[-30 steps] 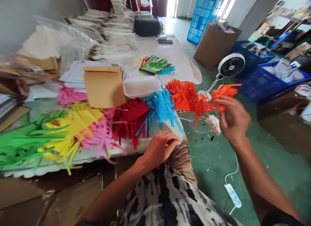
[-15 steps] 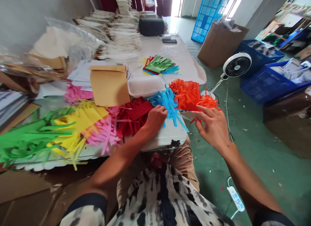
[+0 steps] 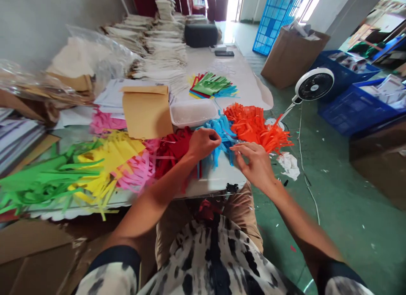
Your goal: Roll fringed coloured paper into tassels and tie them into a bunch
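Note:
In the head view my left hand (image 3: 204,143) is curled, thumb and fingertips pinched together, between the dark red fringed paper (image 3: 174,149) and the light blue fringed paper (image 3: 222,128). Whatever it pinches is too small to make out. My right hand (image 3: 255,161) has its fingers stretched out and thumb apart, its fingertips by the right edge of the blue fringe. Behind it lies the orange fringed paper (image 3: 247,121). Pink (image 3: 136,172), yellow (image 3: 111,153) and green (image 3: 50,172) fringed piles run along the table's left side.
A white plastic tray (image 3: 193,112) and a brown paper envelope (image 3: 147,113) lie behind the fringes. A multicoloured fringed bundle (image 3: 212,85) is farther back, before stacked pale bundles (image 3: 165,58). A fan (image 3: 314,86) and blue bins (image 3: 364,102) stand right of the table.
My right hand has moved left from the orange fringe to the blue fringe, nearer my left hand. My left hand has risen slightly, still pinched. The view has shifted a little.

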Tool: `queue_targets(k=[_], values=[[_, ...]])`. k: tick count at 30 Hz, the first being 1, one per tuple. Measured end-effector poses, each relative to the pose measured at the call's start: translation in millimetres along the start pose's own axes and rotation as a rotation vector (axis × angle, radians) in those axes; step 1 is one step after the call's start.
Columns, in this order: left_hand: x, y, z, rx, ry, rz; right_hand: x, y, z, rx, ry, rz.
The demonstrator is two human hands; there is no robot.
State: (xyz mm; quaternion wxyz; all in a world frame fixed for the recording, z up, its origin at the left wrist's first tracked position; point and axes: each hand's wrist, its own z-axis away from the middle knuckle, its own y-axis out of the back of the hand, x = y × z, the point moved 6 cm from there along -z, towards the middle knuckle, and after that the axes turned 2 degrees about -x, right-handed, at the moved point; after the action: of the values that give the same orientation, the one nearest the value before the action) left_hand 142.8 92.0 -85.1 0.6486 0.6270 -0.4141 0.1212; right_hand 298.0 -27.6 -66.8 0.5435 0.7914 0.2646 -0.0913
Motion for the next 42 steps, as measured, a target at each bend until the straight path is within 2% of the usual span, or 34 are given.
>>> queue_targets(k=[4,10,13,18,22,26,29,34,38,42], values=[[-1.8,8.1,-8.6,-0.051,-0.012,0.050,13.2,-20.7,-14.4,-0.022,-0.010,0.147],[9.4,11.0,-3.0,-0.029,-0.173,-0.254,26.4,-34.8,-20.8,-0.097,-0.047,0.312],[13.5,7.4,2.3,-0.050,-0.205,-0.318,29.3,-36.4,-17.7,-0.116,-0.068,0.333],[13.6,15.8,-3.4,0.075,-0.151,-0.159,21.0,-27.0,-15.8,-0.016,-0.016,0.298],[13.6,17.1,-14.2,0.029,-0.167,0.090,6.7,-17.7,-28.6,0.112,0.037,0.270],[16.3,20.1,-15.5,0.032,-0.234,0.230,-1.2,-22.0,-52.4,0.084,0.042,0.289],[10.9,27.1,-9.5,0.104,-0.204,0.265,1.4,-22.5,-65.5,0.076,0.015,0.245],[-4.8,45.1,11.5,0.353,-0.150,0.209,14.5,-12.7,-71.1,0.144,-0.016,0.069],[-3.9,37.7,21.9,0.314,-0.218,0.120,19.8,-10.4,-70.5,0.171,0.004,0.024],[-7.3,26.1,19.4,0.278,-0.202,0.088,14.2,-10.2,-70.5,0.187,0.044,0.014]])
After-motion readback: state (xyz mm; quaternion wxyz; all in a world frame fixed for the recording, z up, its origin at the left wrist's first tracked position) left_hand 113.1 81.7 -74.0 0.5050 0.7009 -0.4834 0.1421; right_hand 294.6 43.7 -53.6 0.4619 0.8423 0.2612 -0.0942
